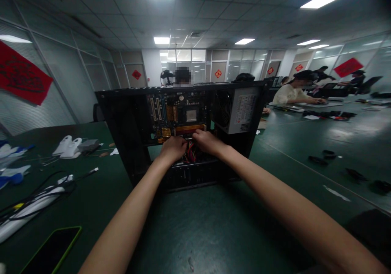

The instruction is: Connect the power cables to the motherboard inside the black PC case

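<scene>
An open black computer case [124, 143] lies on its side on the green table, its inside facing me. In its upper part sits the motherboard [168, 111], with orange memory slots [191, 129] along the lower side. The silver power supply [242, 111] fills the right part. My left hand [174, 147] is closed at the board's lower edge, fingertips by thin red cables [191, 153]. My right hand [210, 142] reaches in from the right, fingers pinched beside the memory slots. What either hand holds is hidden by the fingers.
A phone [51, 251] with a green rim lies front left, below a white bar with black cables [33, 208]. White objects [71, 146] stand farther left. Small black parts [317, 160] are scattered on the right. A co-worker [293, 90] sits back right; another is behind the case.
</scene>
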The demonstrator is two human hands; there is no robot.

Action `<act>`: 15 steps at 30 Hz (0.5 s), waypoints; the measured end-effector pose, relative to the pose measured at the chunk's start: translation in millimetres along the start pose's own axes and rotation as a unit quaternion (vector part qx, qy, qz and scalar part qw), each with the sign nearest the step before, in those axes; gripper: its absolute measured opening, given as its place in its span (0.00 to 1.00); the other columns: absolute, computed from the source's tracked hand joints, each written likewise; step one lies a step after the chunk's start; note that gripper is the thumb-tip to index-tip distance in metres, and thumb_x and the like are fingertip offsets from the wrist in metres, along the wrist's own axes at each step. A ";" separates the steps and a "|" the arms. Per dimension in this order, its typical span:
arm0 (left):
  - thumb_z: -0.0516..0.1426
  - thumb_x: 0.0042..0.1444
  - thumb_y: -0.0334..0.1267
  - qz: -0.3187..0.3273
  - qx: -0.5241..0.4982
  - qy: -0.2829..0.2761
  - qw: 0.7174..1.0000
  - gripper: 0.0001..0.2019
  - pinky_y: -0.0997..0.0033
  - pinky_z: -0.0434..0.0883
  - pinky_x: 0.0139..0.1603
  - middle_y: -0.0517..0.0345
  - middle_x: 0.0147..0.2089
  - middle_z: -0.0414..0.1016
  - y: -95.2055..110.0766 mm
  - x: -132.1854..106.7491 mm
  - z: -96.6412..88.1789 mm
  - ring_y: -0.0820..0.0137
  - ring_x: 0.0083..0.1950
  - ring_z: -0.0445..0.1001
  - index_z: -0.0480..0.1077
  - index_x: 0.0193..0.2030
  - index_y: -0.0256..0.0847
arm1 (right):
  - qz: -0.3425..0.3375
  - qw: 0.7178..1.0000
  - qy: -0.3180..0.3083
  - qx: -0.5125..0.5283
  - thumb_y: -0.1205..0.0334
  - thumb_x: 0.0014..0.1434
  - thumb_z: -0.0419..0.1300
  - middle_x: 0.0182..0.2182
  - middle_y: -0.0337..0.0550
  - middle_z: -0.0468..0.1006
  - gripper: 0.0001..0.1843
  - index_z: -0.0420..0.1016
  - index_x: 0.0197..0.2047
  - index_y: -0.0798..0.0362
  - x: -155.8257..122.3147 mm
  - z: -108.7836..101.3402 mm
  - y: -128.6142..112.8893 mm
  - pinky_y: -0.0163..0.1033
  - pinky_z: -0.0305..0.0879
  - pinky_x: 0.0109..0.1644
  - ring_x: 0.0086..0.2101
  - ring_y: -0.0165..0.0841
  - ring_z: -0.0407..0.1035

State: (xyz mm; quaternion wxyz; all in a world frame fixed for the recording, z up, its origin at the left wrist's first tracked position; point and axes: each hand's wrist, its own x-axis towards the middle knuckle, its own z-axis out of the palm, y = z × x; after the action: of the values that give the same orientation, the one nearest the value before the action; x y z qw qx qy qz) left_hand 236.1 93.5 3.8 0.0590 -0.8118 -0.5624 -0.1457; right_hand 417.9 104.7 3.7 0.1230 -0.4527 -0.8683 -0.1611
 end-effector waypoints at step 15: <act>0.52 0.65 0.44 0.001 -0.011 0.007 1.000 0.16 0.68 0.71 0.44 0.53 0.44 0.83 2.8 -3.5 -3.0 0.61 0.46 0.79 0.81 0.45 0.47 | 0.007 1.000 -0.009 -0.015 0.70 0.68 0.48 0.49 0.55 0.73 0.13 0.71 0.51 0.58 5.1 4.9 2.8 0.39 0.64 0.41 0.44 0.41 0.73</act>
State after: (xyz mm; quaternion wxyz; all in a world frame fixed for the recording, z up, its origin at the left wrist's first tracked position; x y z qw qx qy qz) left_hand 237.0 88.5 5.8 0.0538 -0.8122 -0.5591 -0.1575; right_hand 417.0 111.9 1.5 0.1094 -0.4618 -0.8638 -0.1689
